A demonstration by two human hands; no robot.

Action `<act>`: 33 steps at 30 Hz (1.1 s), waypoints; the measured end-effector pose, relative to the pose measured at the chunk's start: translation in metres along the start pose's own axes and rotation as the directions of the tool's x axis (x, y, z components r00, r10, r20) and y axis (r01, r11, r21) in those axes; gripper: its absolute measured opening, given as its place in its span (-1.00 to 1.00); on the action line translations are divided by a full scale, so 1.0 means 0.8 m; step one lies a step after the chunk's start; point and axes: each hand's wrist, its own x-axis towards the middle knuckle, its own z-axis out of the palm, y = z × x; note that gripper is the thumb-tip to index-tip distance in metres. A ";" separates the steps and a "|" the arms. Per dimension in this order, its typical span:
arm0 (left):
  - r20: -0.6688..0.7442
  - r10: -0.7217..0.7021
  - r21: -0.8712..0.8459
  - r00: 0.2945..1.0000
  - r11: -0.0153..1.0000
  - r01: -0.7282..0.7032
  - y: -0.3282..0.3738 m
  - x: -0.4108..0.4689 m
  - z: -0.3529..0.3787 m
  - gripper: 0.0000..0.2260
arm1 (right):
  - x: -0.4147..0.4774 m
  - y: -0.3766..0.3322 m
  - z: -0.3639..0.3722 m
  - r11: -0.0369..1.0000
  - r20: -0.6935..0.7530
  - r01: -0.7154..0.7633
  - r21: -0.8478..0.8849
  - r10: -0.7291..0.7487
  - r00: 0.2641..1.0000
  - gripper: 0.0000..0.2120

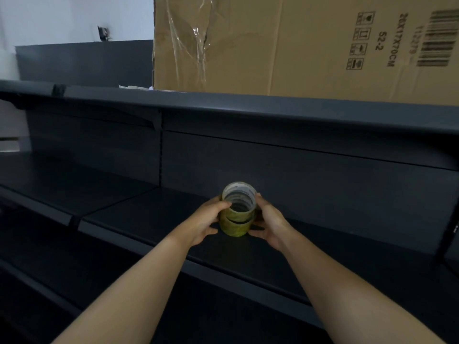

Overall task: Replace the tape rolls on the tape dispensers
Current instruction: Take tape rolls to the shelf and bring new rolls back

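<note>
Tape rolls [238,214], two of them stacked one on the other, are standing upright between the hands with their open cores facing up toward the camera, so the stack's long axis is running vertically. Both are looking yellowish and translucent, with pale inner cores. The left hand [207,220] is curling against the stack's left side and the right hand [269,223] against its right, gripping it together. The stack is sitting on the dark shelf [139,219] or just above it; I cannot tell which.
</note>
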 end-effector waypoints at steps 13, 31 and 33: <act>0.053 0.023 -0.063 0.998 0.998 -0.020 -0.017 0.005 0.000 -0.62 | 0.002 0.012 -0.017 0.995 0.166 0.013 0.101 -0.029 0.986 -0.73; 0.082 0.285 0.052 0.955 0.956 -0.290 -0.003 0.013 0.032 -0.41 | -0.015 0.000 -0.038 0.955 0.163 0.277 0.106 -0.292 0.943 -0.41; 0.098 0.284 0.072 0.954 0.954 -0.292 -0.001 0.013 0.036 -0.44 | -0.018 0.003 -0.037 0.956 0.127 0.291 0.048 -0.295 0.947 -0.43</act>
